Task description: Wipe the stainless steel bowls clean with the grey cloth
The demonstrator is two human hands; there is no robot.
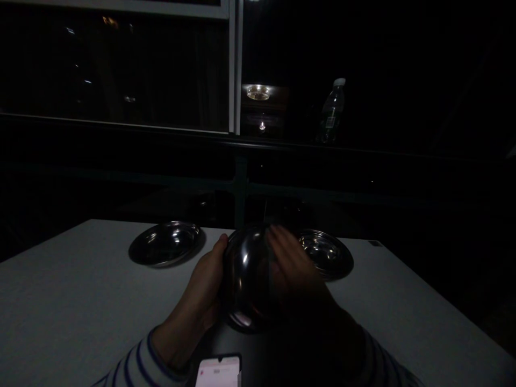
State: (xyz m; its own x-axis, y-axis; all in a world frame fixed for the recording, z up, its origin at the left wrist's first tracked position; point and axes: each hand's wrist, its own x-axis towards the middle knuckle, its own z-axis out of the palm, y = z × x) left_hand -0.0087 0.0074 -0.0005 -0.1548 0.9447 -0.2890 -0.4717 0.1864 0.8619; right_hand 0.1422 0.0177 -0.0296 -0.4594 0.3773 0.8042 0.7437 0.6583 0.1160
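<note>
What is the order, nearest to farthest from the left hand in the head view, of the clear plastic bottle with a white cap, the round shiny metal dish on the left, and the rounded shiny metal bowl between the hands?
1. Metal bowl: touching the left hand.
2. Metal dish: on the table, to the hand's left.
3. Plastic bottle: far back, right.

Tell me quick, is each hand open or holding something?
Left hand: closed on the bowl's side, holding it.
Right hand: stretched out over the bowl; too dark and blurred to tell if it grips.
</note>
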